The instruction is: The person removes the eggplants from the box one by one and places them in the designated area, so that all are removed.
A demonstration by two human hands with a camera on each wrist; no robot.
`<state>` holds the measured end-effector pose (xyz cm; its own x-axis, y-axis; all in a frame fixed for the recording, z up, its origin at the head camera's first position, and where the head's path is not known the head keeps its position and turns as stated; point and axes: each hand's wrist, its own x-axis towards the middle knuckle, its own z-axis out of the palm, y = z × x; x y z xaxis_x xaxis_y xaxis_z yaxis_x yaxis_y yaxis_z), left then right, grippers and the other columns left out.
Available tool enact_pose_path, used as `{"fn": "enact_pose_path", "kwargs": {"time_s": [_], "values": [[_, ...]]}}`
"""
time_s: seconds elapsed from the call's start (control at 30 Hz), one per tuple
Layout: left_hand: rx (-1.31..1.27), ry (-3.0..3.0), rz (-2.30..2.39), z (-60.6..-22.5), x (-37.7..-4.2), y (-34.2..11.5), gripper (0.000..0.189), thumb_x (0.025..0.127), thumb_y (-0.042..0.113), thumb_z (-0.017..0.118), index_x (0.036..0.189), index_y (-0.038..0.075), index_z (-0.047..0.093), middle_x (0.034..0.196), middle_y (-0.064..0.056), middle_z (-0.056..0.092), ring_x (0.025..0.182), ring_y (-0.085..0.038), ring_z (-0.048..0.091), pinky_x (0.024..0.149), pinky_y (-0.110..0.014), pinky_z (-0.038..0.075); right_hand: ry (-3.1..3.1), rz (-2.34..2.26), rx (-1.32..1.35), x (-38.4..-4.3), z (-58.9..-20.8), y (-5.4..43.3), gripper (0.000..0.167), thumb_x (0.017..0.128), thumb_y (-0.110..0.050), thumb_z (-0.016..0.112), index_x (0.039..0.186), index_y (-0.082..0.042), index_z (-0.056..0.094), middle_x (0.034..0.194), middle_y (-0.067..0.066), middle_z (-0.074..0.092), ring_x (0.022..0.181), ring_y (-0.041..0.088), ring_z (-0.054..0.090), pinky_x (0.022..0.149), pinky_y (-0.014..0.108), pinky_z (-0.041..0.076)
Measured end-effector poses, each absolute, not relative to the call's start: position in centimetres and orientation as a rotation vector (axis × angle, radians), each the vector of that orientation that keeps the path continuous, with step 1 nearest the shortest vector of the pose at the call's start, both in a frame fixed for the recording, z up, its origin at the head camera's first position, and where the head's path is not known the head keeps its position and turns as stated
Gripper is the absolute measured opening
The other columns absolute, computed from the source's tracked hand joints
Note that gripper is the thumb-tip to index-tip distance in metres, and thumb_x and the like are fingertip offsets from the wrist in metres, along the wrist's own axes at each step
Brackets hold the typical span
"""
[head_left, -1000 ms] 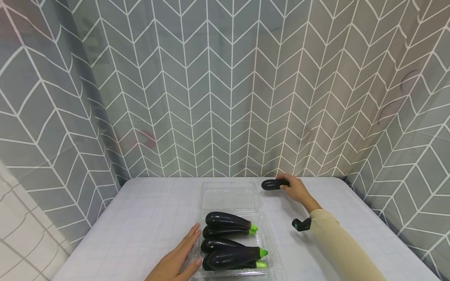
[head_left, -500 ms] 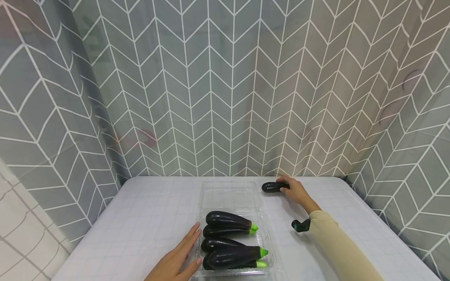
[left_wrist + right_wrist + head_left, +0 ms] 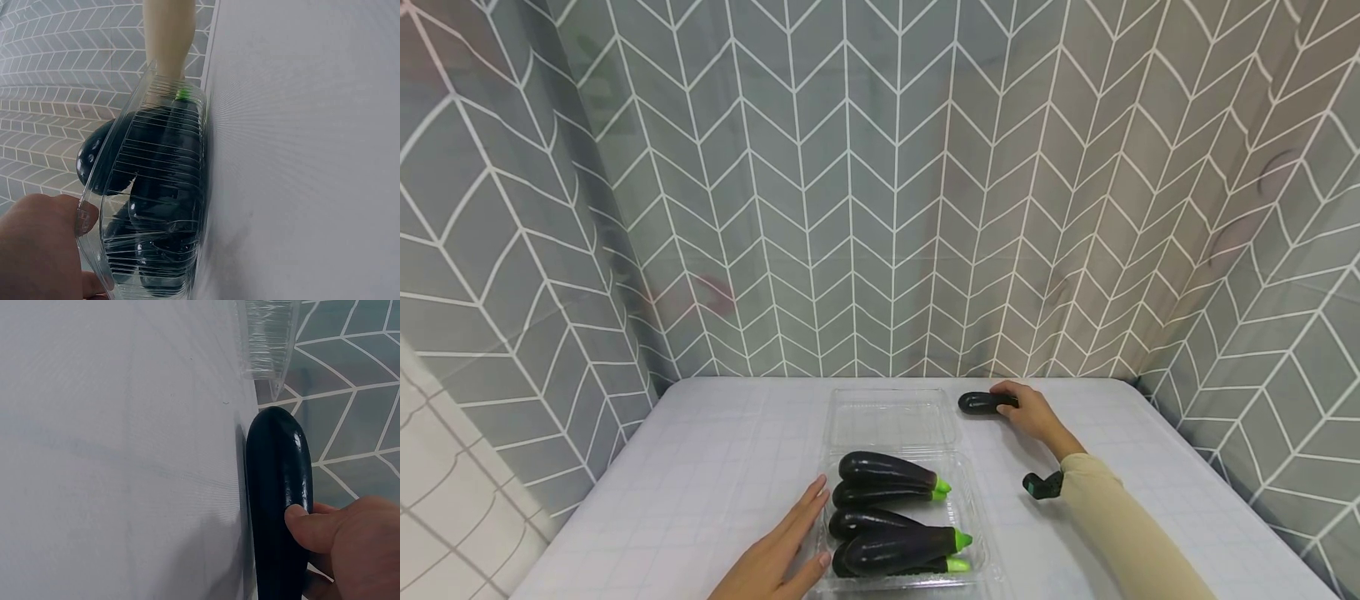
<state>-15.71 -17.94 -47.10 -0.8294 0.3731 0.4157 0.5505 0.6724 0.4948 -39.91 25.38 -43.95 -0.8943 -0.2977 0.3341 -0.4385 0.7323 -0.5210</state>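
Towards the back right of the white table, my right hand [image 3: 1032, 412] grips a dark purple eggplant [image 3: 976, 403]. The right wrist view shows the thumb [image 3: 306, 525] laid along its side, and the eggplant [image 3: 279, 469] lies close along the tabletop. Several more eggplants [image 3: 898, 550] with green stem ends rest in the clear plastic clamshell container [image 3: 976, 500] at the front middle. My left hand [image 3: 775, 546] lies against that container's left side with fingers extended. In the left wrist view, its thumb [image 3: 87, 217] is at the clear rim.
The container's clear lid [image 3: 891, 423] is folded back flat behind it. A small black device [image 3: 1042, 485] is attached at the right sleeve [image 3: 1120, 517]. Patterned grey curtains [image 3: 880, 208] border the table [image 3: 722, 442] at the back and sides.
The right hand has shifted slightly towards the front of the table with the eggplant in its grip. The left hand and the container have stayed in place.
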Motion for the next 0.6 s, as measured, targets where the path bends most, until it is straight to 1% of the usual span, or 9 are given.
{"fn": "enact_pose_path", "kwargs": {"time_s": [0.2, 0.43, 0.6], "values": [[-0.736, -2.627, -0.938, -46.9, -15.7, -17.9, 0.069, 0.104, 0.04, 0.062, 0.16, 0.005, 0.04, 0.169, -0.005, 0.03, 0.146, -0.025, 0.041, 0.103, -0.051, 0.05, -2.698, 0.896, 0.582, -39.7, -43.5, 25.5, 0.028, 0.095, 0.003, 0.069, 0.123, 0.006, 0.069, 0.127, 0.026, 0.067, 0.127, 0.052, 0.054, 0.106, 0.066, 0.039], [-0.722, -2.641, -0.939, -46.8, -15.5, -17.9, 0.069, 0.104, 0.041, 0.062, 0.16, 0.006, 0.04, 0.169, -0.004, 0.03, 0.146, -0.025, 0.041, 0.103, -0.052, 0.049, -2.681, 0.879, 0.592, -39.2, -42.7, 25.6, 0.029, 0.096, 0.003, 0.066, 0.125, 0.006, 0.069, 0.132, 0.028, 0.064, 0.13, 0.053, 0.051, 0.107, 0.067, 0.037], [-0.72, -2.647, -0.934, -46.8, -15.5, -17.9, 0.07, 0.104, 0.042, 0.061, 0.16, 0.007, 0.04, 0.169, -0.002, 0.029, 0.145, -0.025, 0.041, 0.103, -0.053, 0.05, -2.652, 0.885, 0.578, -38.9, -42.2, 25.7, 0.03, 0.098, 0.003, 0.064, 0.127, 0.005, 0.069, 0.134, 0.027, 0.063, 0.131, 0.052, 0.05, 0.107, 0.068, 0.037]]}}
